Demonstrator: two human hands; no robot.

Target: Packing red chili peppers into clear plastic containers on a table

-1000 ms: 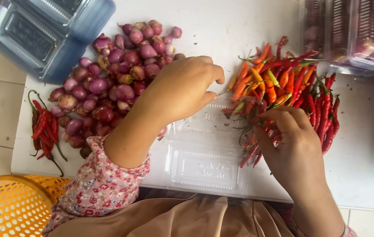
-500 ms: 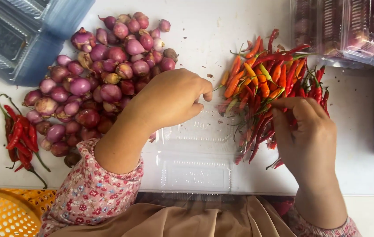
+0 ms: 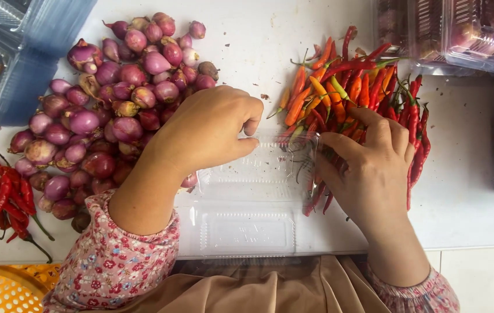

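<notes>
An open clear plastic clamshell tray (image 3: 247, 223) lies on the white table in front of me. My left hand (image 3: 206, 133) is cupped palm down at the tray's far left corner, beside a big heap of purple shallots (image 3: 113, 110); whatever lies under the palm is hidden. My right hand (image 3: 371, 165) rests at the tray's right edge on a pile of red and orange chillies (image 3: 351, 87). Its fingers are curled around a bunch of them, and several chilli tips poke out below the hand.
A small bunch of red chillies (image 3: 6, 194) lies at the left. Stacked clear blue-tinted trays (image 3: 21, 52) sit at the top left, and filled closed clamshell boxes (image 3: 461, 35) at the top right. An orange basket (image 3: 3, 290) is at the bottom left corner.
My right hand has pulled chillies closer to the tray's right edge. My left hand has stayed cupped over the tray's corner by the shallots.
</notes>
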